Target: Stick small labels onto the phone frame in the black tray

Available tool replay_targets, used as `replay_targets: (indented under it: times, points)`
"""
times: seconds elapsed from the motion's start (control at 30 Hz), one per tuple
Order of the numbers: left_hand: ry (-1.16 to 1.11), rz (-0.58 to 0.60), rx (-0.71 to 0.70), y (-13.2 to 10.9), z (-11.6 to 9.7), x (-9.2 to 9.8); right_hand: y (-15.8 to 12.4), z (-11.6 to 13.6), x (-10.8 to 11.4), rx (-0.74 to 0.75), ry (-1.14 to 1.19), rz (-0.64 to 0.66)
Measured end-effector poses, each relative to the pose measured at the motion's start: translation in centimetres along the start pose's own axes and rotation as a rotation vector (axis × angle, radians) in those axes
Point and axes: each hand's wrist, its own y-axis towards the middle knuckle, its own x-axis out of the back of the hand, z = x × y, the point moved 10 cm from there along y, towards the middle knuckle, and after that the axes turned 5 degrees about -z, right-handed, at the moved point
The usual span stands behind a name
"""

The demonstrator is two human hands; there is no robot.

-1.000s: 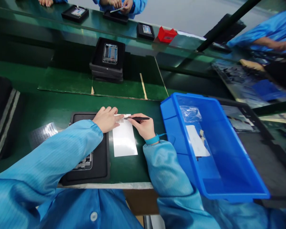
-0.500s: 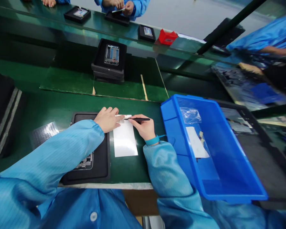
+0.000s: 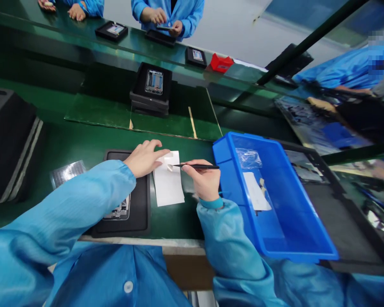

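My left hand point(image 3: 144, 158) lies with fingers spread at the upper left of a white sheet point(image 3: 169, 187), its thumb reaching over the sheet's edge. In my right hand point(image 3: 205, 181) is a pair of black tweezers point(image 3: 200, 166), held like a pen and pointing left. A small pale piece point(image 3: 170, 167) shows at the tweezer tips over the sheet; whether it is off the sheet I cannot tell. Beneath my left forearm, a black tray point(image 3: 141, 213) holds a phone frame point(image 3: 120, 211), partly covered by my sleeve.
To the right stands a blue bin point(image 3: 294, 204) with clear film and white paper inside. A ribbed clear sheet point(image 3: 67, 172) and black stacked trays point(image 3: 11, 145) are at left. Ahead are more stacked trays point(image 3: 151, 96); co-workers' hands point(image 3: 166, 21) work across the bench.
My right hand and the tweezers have drawn right and slightly down, with a small pale piece now visible at the tips. My left hand's fingers have shifted a little. The camera view has moved.
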Motion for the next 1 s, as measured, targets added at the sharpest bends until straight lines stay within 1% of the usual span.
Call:
replay_targets:
  times: [0.07,0.13,0.2,0.27,0.37,0.43,0.53,0.6,0.67,0.87,0.93,1.0]
  points:
    - [-0.206,-0.093,0.051,-1.6,0.3,2.5,-1.3,1.5,-0.7,0.013,0.024,0.017]
    - [-0.426,-0.100,0.124,-3.6,0.8,3.9,-2.6,2.9,-1.9,0.019,0.030,0.041]
    - [-0.605,-0.045,0.203,-5.6,1.2,4.0,-3.8,4.1,-3.4,0.027,0.048,0.068]
    - [-0.732,0.006,0.267,-7.4,1.5,3.6,-4.7,5.1,-4.8,0.041,0.092,0.100]
    - [-0.862,0.004,0.318,-9.3,2.2,3.2,-5.8,5.7,-6.7,0.044,0.178,0.150]
    - [-0.885,-0.049,0.329,-10.3,2.8,3.5,-6.4,5.4,-7.6,0.013,0.224,0.177]
    - [-0.856,-0.140,0.351,-11.4,3.7,4.5,-7.1,4.7,-8.7,-0.045,0.253,0.212]
    - [-0.840,-0.170,0.358,-12.0,4.0,5.0,-7.5,4.5,-9.4,-0.063,0.253,0.236]
    - [-0.835,-0.175,0.355,-12.4,4.0,5.2,-7.8,4.6,-9.9,-0.064,0.246,0.249]
    - [-0.813,-0.181,0.327,-12.9,4.2,5.8,-8.0,4.8,-10.6,-0.062,0.236,0.224]
    - [-0.758,-0.218,0.311,-13.3,5.1,6.4,-7.9,4.7,-10.6,-0.054,0.240,0.188]
    - [-0.640,-0.279,0.317,-14.0,6.7,7.3,-7.6,4.5,-10.5,-0.042,0.221,0.142]
